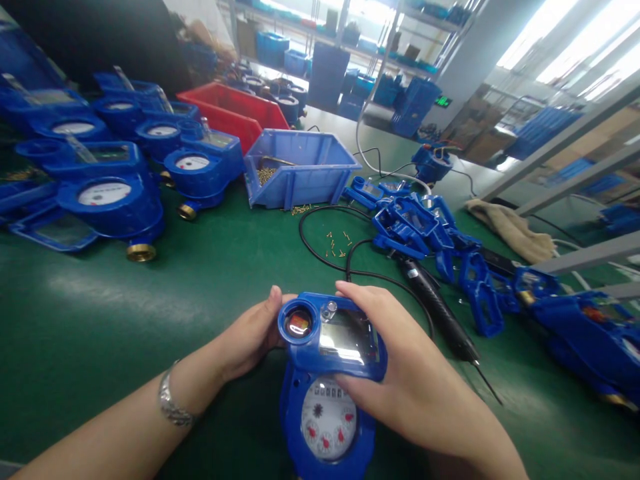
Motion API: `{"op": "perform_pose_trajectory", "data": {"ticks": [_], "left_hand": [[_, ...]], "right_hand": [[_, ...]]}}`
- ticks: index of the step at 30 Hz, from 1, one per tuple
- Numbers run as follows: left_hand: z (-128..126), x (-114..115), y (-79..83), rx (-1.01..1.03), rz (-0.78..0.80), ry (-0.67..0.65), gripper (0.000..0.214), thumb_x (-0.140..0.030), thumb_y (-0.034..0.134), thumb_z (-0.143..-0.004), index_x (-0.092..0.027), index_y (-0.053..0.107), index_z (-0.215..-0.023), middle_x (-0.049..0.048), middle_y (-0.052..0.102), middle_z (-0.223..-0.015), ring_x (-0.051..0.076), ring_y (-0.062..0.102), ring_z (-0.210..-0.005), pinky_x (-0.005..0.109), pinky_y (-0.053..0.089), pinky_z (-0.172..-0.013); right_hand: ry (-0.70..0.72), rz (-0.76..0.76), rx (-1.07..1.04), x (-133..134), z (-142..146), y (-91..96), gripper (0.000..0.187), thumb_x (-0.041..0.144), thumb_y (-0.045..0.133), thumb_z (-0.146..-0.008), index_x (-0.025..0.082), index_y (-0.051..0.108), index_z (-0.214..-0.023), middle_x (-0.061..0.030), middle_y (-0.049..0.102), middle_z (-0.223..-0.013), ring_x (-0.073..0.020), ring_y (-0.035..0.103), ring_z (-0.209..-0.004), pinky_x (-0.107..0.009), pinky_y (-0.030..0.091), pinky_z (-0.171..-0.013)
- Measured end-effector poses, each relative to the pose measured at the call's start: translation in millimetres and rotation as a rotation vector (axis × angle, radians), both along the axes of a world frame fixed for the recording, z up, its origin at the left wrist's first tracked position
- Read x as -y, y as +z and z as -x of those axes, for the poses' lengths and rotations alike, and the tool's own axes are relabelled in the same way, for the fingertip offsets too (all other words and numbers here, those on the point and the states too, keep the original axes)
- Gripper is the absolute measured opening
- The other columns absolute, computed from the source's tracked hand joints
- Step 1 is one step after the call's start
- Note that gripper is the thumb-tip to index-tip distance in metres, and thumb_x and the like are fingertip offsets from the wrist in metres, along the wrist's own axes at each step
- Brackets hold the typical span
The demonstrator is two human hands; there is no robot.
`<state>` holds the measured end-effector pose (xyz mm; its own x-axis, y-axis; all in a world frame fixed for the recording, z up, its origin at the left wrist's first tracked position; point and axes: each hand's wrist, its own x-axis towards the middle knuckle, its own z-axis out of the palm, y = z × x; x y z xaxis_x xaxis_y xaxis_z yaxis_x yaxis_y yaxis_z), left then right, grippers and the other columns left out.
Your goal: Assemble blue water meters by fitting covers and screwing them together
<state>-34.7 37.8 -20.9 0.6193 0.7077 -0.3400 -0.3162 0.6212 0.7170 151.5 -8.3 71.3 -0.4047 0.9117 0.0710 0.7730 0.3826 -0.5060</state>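
Observation:
A blue water meter (327, 383) with a white dial and a small display window lies on the green table (100, 313) right in front of me. My left hand (250, 337) grips its upper left side by the round opening. My right hand (407, 373) wraps over its right side, thumb on the top edge. Just right of the meter, a black electric screwdriver (440, 320) lies on the table with its tip pointing toward me.
Several assembled blue meters (110, 193) stand at the left. A blue bin (300, 167) holding brass screws and a red bin (233, 110) sit behind; loose screws (337, 243) and black cable lie mid-table. Blue plastic covers (425, 223) pile at right, beside a cloth (507, 227).

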Motion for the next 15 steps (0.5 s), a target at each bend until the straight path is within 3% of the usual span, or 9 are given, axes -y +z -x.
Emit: {"op": "perform_pose_trajectory", "data": {"ticks": [10,15], "left_hand": [[2.8,-2.4,-3.3,-0.017,-0.097,-0.052,0.068,-0.074,0.042,-0.071,-0.015,0.062,-0.099,0.0100,0.069,-0.093,0.027,0.062,-0.091,0.034,0.048,-0.075],[8.5,-1.7,1.1,-0.058,-0.309,-0.104,0.075,-0.075,0.054,-0.062,-0.016,0.056,-0.109,0.0110,0.063,-0.109,0.030,0.056,-0.103,0.038,0.043,-0.087]], "right_hand": [[0.012,0.068,0.074,-2.2,-1.9,-1.2,0.071,0.013,0.065,-0.066,0.016,0.037,-0.132,-0.0082,0.045,-0.128,-0.0203,0.042,-0.117,-0.031,0.036,-0.101],[0.029,0.094,0.080,-4.8,0.1,-0.9,0.068,0.014,0.069,-0.065,0.013,0.045,-0.128,-0.0087,0.048,-0.126,-0.0204,0.045,-0.113,-0.030,0.039,-0.098]]}}
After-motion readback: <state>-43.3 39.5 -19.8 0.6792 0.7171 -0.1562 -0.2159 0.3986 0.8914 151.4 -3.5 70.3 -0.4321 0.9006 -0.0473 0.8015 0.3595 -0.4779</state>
